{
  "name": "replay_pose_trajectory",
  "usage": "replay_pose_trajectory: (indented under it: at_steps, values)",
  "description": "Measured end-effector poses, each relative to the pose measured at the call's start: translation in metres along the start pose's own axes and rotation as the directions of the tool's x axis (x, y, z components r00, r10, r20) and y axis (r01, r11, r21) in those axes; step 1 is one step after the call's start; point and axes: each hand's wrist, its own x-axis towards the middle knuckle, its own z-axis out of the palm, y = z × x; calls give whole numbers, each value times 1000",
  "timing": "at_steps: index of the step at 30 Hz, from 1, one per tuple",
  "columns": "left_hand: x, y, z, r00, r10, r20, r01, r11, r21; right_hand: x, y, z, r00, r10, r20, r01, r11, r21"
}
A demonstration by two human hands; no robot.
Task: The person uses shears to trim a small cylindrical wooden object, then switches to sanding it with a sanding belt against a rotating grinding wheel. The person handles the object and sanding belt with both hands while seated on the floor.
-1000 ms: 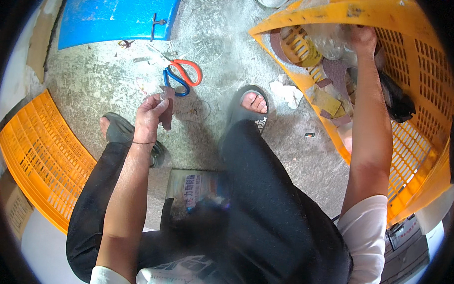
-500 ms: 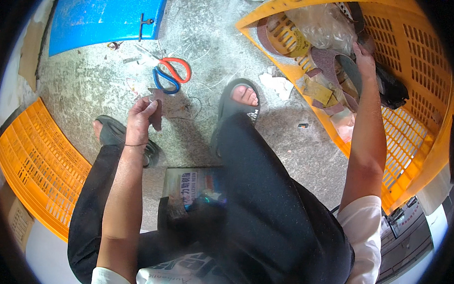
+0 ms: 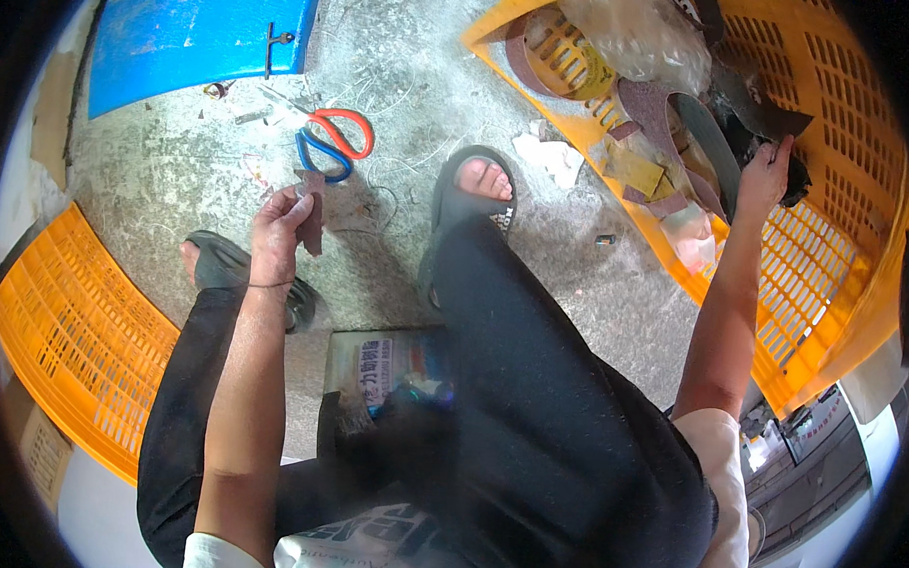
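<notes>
I have the left hand (image 3: 281, 228) pinching a brown scrap (image 3: 312, 219), the right hand (image 3: 764, 175) a dark sheet (image 3: 766, 113) inside the basket (image 3: 849, 178); one sandal (image 3: 446, 189) bears lettering.

Support: concrete floor (image 3: 555, 273), grey, patchy and scuffed. Upper left, a blue panel (image 3: 198, 40) meets it; whether the panel lies flat is unclear. Just below its edge – a small ring-like piece (image 3: 216, 90) and a narrow metal strip (image 3: 250, 116). Scissors (image 3: 312, 117), one handle red, one blue, lie with blades toward the panel. Right of centre, crumpled white paper (image 3: 549, 157); below that, well apart, a small dark cylinder (image 3: 604, 239). Two dark sandals, left (image 3: 220, 261) and right (image 3: 447, 204), worn, stand on the concrete. Nearer the wearer – a labelled container (image 3: 347, 360), partly hidden by dark clothing. Orange basket (image 3: 824, 297) at right.
</notes>
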Motion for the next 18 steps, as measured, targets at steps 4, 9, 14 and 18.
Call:
replay_pose_trajectory:
  at_steps: [4, 9, 14, 18]
  values:
    - [1, -4, -2, 1000, -14, 14, 13, 998, 66, -23, -20, -32, 985, 169, 42, -171, 983, 64]
    - [-2, -4, -5, 999, 11, 32, -12, 999, 43, -37, -20, -52, 969, 239, 58, -245, 955, 167]
    - [-4, -1, -8, 998, 20, 54, -23, 998, 59, -43, -7, -44, 988, 141, 57, -148, 975, 167]
    - [-7, 0, -9, 999, 38, 25, -39, 999, 38, -45, -15, -41, 989, 122, 84, -139, 963, 232]
